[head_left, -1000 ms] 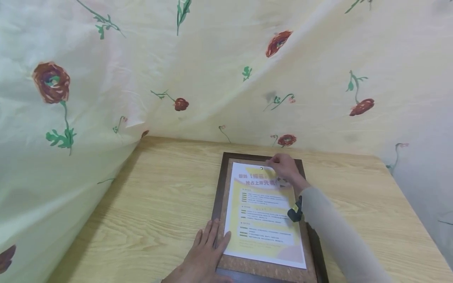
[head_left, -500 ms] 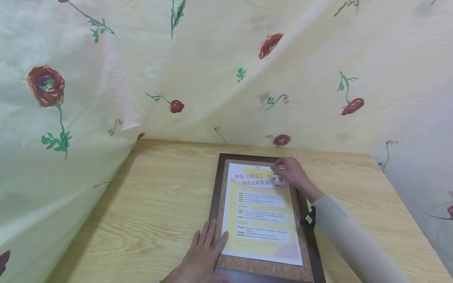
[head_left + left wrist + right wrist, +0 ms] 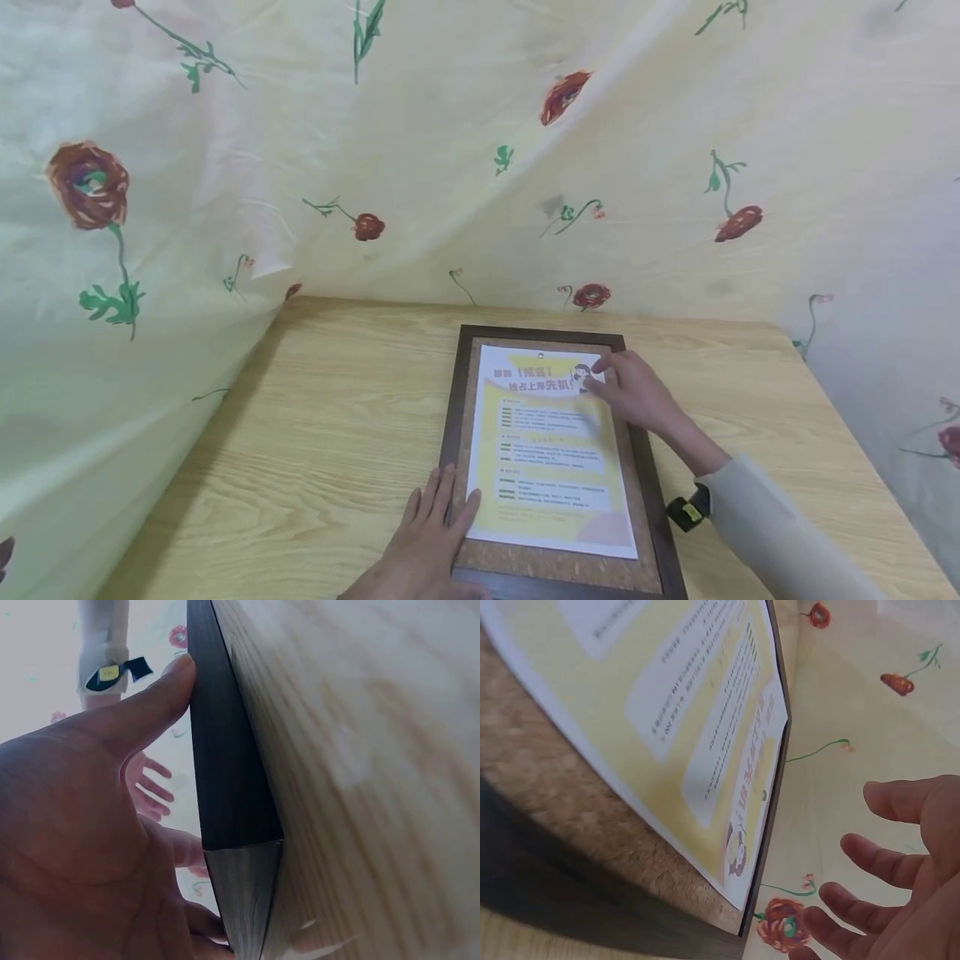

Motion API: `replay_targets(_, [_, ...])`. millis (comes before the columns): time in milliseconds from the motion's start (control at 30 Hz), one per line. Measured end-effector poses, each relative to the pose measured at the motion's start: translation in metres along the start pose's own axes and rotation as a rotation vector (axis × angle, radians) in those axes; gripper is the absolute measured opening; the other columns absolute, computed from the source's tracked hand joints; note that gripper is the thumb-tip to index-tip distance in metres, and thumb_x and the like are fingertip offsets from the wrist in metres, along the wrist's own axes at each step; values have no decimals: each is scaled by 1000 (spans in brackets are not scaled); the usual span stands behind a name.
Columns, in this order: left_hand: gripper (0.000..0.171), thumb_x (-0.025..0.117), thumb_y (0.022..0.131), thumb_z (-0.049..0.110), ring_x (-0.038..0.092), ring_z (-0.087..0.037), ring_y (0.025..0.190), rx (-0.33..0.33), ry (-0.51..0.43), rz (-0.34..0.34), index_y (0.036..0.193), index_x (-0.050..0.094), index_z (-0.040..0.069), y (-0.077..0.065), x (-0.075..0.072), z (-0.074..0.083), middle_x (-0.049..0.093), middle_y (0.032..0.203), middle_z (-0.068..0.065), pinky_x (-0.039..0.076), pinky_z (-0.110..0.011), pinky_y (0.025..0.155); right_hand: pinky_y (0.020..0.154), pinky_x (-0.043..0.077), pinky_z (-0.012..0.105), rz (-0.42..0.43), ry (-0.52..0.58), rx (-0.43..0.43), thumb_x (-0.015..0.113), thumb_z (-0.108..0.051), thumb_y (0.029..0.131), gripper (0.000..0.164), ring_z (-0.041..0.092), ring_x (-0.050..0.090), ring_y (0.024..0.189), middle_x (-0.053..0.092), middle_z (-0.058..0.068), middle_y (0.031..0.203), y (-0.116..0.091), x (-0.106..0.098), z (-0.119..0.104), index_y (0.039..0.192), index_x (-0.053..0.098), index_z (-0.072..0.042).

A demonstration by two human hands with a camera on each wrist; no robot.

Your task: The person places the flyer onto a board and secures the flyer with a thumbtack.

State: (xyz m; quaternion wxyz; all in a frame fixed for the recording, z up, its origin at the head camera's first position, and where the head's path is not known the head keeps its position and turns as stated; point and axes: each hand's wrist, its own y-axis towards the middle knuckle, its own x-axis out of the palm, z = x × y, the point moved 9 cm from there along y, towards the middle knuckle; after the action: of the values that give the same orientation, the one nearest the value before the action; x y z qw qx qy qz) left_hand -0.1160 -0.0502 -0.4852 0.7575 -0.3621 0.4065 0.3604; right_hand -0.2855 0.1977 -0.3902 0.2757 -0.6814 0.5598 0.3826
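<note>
A dark-framed cork board (image 3: 570,567) lies flat on the table, with a printed yellow-and-white sheet (image 3: 551,467) on its cork. One small push pin (image 3: 540,356) sits at the sheet's top middle; the right wrist view also shows this pin (image 3: 764,795). My left hand (image 3: 423,542) rests on the board's lower left corner, fingers straight along the frame's left side. In the left wrist view, its thumb touches the dark frame (image 3: 225,750). Over the sheet's upper right corner is my right hand (image 3: 637,392), fingers loosely bent and apart, holding nothing in the right wrist view.
The board lies on a light wood-grain table (image 3: 322,417). Behind and to the left hangs a cream cloth with red flowers (image 3: 420,167), meeting the table's back edge. A dark strap with a yellow-marked device (image 3: 687,508) is on the right wrist.
My right hand has drawn back from near the pin to the right and slightly down, its fingers spreading, and uncovered the printed figure. My left hand stays on the corner.
</note>
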Motion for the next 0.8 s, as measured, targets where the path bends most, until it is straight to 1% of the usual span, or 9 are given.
replay_targets(167, [117, 75, 66, 72, 2, -49, 146, -1, -1, -4, 154, 32, 8, 0, -1, 0, 2, 160, -30, 18, -68, 110, 81, 48, 56, 13, -28, -34, 68, -21, 93, 34, 43, 55, 105, 54, 33, 126, -19, -7, -6, 113, 66, 6])
replay_targets(267, [117, 76, 66, 71, 3, -50, 145, 1, -1, -2, 153, 33, 7, 0, -3, 0, 3, 159, -32, 18, -68, 109, 87, 46, 61, 16, -37, -49, 68, -21, 93, 34, 48, 52, 115, 53, 33, 128, -31, -10, -8, 114, 65, 5])
replay_targets(333, [117, 78, 65, 70, 4, -51, 145, 3, -2, 4, 153, 34, 6, 0, -4, 1, 4, 159, -32, 19, -69, 109, 88, 46, 63, 18, -45, -57, 69, -21, 93, 35, 49, 51, 117, 53, 32, 128, -38, -11, -9, 116, 65, 5])
replay_targets(433, [118, 79, 64, 70, 4, -52, 144, 3, -3, 9, 152, 35, 6, 0, -6, 0, 5, 158, -33, 19, -69, 109, 88, 46, 63, 31, -63, -71, 71, -20, 92, 35, 49, 52, 117, 55, 31, 127, -49, -12, -9, 116, 66, 4])
replay_targets(600, [117, 79, 64, 70, 6, -52, 144, 1, 9, -2, 152, 36, 6, 0, -7, 1, 7, 158, -33, 19, -68, 109, 90, 45, 63, 52, -108, -102, 73, -20, 90, 32, 48, 52, 116, 58, 28, 124, -67, -15, -13, 113, 67, 3])
replay_targets(700, [114, 78, 66, 69, 7, -53, 143, 2, 3, -12, 151, 37, 6, 1, -9, 0, 9, 158, -34, 20, -69, 108, 87, 46, 63, 59, -147, -110, 75, -18, 88, 31, 48, 54, 115, 58, 27, 123, -76, -16, -17, 110, 68, 2])
replay_targets(800, [111, 76, 68, 70, 7, -54, 143, 1, -23, -19, 151, 38, 7, -1, -12, 0, 9, 157, -34, 19, -69, 108, 83, 48, 62, 76, -199, -122, 77, -16, 85, 30, 47, 56, 111, 59, 25, 122, -84, -16, -19, 109, 69, 1])
